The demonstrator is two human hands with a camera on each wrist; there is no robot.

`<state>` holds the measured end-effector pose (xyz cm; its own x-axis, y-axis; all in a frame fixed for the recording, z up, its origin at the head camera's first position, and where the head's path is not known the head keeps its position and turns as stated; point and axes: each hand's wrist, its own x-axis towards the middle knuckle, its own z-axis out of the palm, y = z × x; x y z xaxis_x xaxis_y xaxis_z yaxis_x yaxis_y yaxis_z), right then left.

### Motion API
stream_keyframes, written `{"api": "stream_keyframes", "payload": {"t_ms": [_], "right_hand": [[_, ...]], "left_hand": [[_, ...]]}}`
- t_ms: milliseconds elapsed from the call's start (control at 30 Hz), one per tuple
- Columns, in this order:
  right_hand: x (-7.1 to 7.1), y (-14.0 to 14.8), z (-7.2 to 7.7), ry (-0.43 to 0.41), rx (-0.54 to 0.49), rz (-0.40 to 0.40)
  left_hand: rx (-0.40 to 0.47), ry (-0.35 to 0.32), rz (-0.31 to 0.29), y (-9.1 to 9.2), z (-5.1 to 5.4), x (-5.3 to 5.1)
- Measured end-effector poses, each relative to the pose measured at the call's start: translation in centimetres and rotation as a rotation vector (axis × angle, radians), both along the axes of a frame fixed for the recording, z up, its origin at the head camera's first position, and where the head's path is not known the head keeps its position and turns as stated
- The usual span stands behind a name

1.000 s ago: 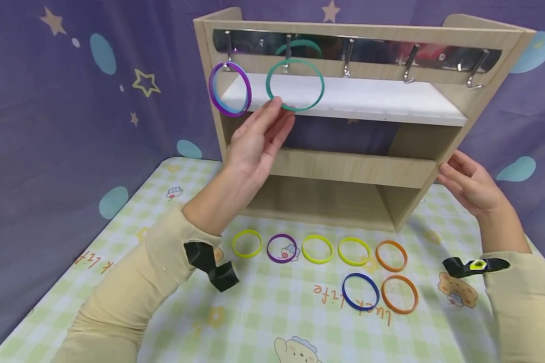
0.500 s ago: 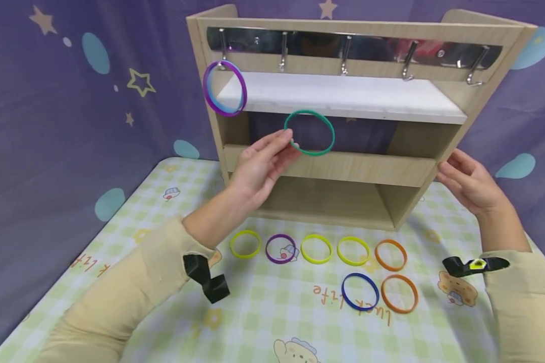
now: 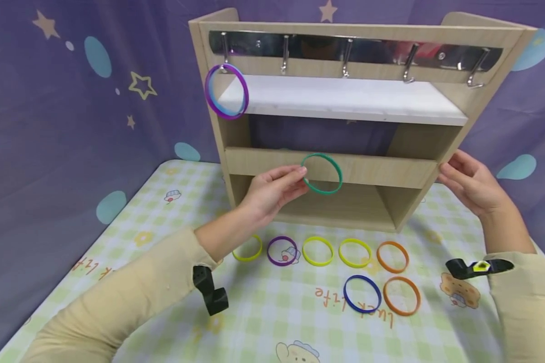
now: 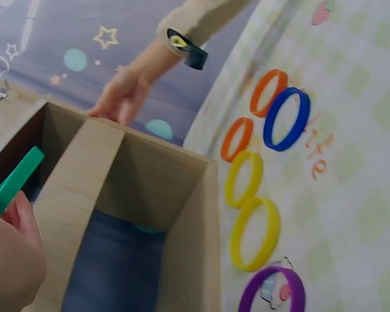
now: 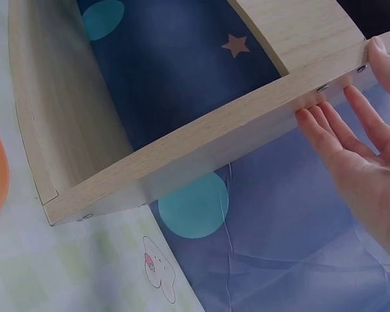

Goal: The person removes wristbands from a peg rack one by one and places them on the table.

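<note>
In the head view my left hand (image 3: pixel 272 195) pinches a green silicone wristband (image 3: pixel 325 192) between thumb and fingers, in front of the wooden rack's (image 3: pixel 386 173) middle panel. The left wrist view shows the green band edge-on, at the fingertips. My right hand (image 3: pixel 474 186) rests its fingertips against the rack's right side; in the right wrist view the fingers (image 5: pixel 322 133) are fairly straight along that board. On the leftmost metal hook (image 3: pixel 225 45) hang a purple wristband (image 3: pixel 227 117) and a light blue one (image 3: pixel 230 112).
Several wristbands lie on the checked tablecloth (image 3: pixel 254 322) before the rack: yellow (image 3: pixel 318 263), purple (image 3: pixel 282 263), orange (image 3: pixel 392 271) and dark blue (image 3: pixel 362 311). My left forearm partly covers the leftmost yellow one. A metal strip (image 3: pixel 318 49) with several hooks spans the rack's top.
My left hand has come down and slightly right with the green wristband, from in front of the second hook to the middle panel. The right hand stays against the rack.
</note>
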<state>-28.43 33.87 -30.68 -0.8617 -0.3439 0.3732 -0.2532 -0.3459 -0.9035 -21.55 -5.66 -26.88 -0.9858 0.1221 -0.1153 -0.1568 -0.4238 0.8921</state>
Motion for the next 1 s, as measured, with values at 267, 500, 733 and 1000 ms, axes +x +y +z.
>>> {"api": "stream_keyframes", "payload": {"t_ms": [267, 500, 733, 1000], "right_hand": [[0.1, -0.4, 0.2, 0.006, -0.004, -0.014], [0.1, -0.3, 0.0, 0.002, -0.015, -0.011], [0.2, -0.3, -0.2, 0.001, 0.001, -0.020], [0.3, -0.4, -0.1, 0.003, -0.001, -0.022]], "left_hand": [[-0.096, -0.019, -0.064, 0.1, -1.5, 0.1], [-0.156, -0.049, -0.143, 0.2, -2.9, 0.2], [-0.258, -0.104, -0.239, 0.1, -4.3, 0.7], [-0.375, -0.133, -0.346, 0.0, -5.1, 1.4]]}}
